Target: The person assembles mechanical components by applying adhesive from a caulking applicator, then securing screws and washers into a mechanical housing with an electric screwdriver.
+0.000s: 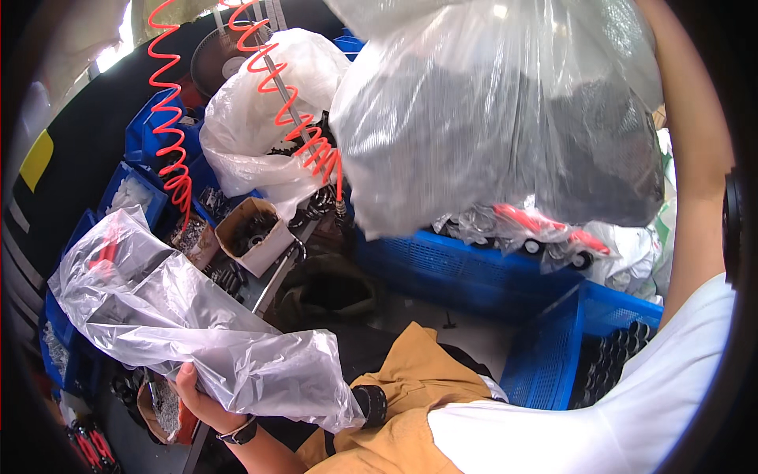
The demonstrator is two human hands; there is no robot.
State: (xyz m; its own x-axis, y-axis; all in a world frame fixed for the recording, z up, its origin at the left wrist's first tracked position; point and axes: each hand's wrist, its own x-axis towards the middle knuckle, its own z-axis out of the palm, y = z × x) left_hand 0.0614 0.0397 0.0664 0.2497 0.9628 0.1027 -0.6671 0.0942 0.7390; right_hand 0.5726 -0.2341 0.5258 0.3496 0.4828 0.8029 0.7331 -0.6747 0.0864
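My left hand (207, 401), a dark watch at its wrist, closes around a long clear plastic bag (237, 347) slanting across my lap and the bench. Something red shows through the bag's far end; a black rounded piece (369, 406) lies at its near end, and I cannot tell whether it is inside. My right arm (695, 134) reaches up along the right edge, the hand out of sight. Beside that arm a big clear bag (489, 142) full of dark grey or black things hangs in the upper right. What holds it up does not show.
A blue crate (442, 265) holds plastic-wrapped red pieces with black wheels (545, 229). Another blue crate (545, 347) with black ridged parts stands nearer. Small cardboard boxes (253, 237), blue bins (146, 130) and a white bag (272, 103) crowd the left. Red coiled hoses (167, 110) hang down there.
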